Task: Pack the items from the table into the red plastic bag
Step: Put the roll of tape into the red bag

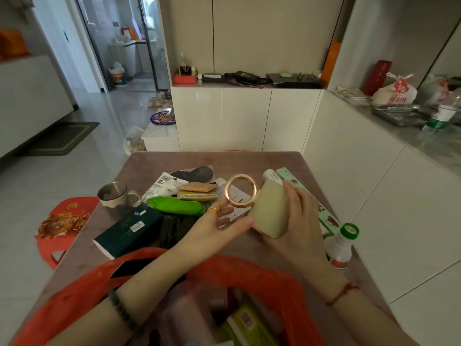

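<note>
Both hands hold a pale yellow-green block with a copper-coloured metal ring (pixel 241 191) above the middle of the brown tabletop (pixel 252 161): right hand (pixel 296 221) wrapped around the block, left hand (pixel 219 227) touching its near corner. The open red plastic bag (pixel 249 275) sits at the near edge, partly filled. A dark green rectangular box (pixel 127 231) lies toward the left edge.

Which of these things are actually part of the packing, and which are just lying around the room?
Part of the job: red plastic bag, pale pouch with gold ring, green packet, dark box, white bottle.

Just about: red stool, floor mat, shelf clutter.
</note>
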A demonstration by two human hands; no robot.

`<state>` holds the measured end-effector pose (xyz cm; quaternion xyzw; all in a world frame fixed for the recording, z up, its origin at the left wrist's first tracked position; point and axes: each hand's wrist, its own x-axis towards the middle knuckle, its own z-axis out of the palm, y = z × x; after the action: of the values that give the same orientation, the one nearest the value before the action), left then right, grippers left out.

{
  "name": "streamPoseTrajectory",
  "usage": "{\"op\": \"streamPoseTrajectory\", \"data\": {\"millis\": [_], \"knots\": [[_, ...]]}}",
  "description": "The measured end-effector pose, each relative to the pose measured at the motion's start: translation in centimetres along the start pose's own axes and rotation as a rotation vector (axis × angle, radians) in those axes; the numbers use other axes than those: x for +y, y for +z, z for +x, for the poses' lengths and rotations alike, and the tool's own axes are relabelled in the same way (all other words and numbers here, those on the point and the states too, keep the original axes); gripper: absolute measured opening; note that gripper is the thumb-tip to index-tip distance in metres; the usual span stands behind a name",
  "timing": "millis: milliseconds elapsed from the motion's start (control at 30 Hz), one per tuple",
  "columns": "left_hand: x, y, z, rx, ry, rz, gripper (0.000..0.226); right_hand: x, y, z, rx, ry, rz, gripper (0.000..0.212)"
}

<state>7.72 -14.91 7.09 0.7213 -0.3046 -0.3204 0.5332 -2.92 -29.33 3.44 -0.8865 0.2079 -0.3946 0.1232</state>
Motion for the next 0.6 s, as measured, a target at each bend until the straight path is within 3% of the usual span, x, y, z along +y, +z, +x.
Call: {"op": "streamPoseTrajectory", "data": {"millis": [133,300,400,467,533,600], "knots": [[1.5,0.6,-3.8,0.031,0.064,-0.348,0.061,-4.5,-3.9,-2.0,0.164,-0.248,0.042,0.080],[0.1,1.5,-8.1,0.100,-0.057,-0.610,0.066,-5.9,-5.2,-4.9,0.096,-0.407,0.064,0.083],[-0.3,1.7,-9.6,0.084,-0.136,-0.771,0.038,-6.9,-6.0,-5.9,0.033,-0.493,0.092,0.079],[-0.9,1.0,-9.8,0.208,-0.204,-0.841,0.038,-7.2,-6.6,-6.5,-0.056,-0.524,0.271,0.076],[-1.9,-0.4,-10.0,0.345,-0.194,-0.768,0.039,-6.7,-6.7,-7.1,-0.126,-0.333,0.529,0.068],[-3.1,-2.0,-10.4,0.388,-0.188,-0.609,0.038,-5.3,-6.1,-7.5,-0.182,0.040,0.600,0.062]]}}
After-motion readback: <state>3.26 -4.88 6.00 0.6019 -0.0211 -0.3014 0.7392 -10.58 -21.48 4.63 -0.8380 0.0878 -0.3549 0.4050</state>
